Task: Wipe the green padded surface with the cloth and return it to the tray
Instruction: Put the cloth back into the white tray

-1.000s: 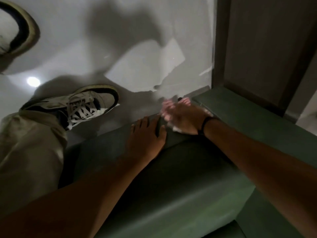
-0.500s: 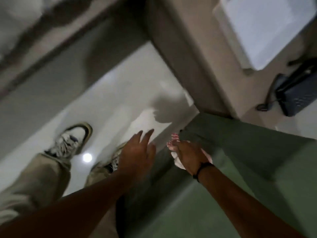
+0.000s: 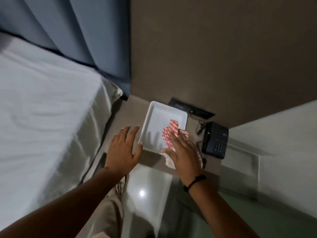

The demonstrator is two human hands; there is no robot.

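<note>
A white rectangular tray [image 3: 155,111] sits on a brown bedside counter. My right hand [image 3: 184,152] holds a red-and-white checked cloth [image 3: 169,133] over the tray's near right corner; part of the cloth hangs over the rim. My left hand [image 3: 124,148] hovers with fingers spread just left of the tray, thumb near its rim, holding nothing. A strip of the green padded surface [image 3: 236,219] shows at the bottom right, below my right forearm.
A black telephone [image 3: 216,140] with a cord lies right of the tray. A dark wall plate [image 3: 192,109] sits behind the tray. A bed with white sheets [image 3: 42,117] fills the left, blue curtains [image 3: 77,28] above it. My trouser leg and the glossy floor [image 3: 145,194] are below.
The view swung up from the green pad and floor to the counter. My right hand carried the cloth from the pad to the tray; my left hand left the pad and came beside the tray.
</note>
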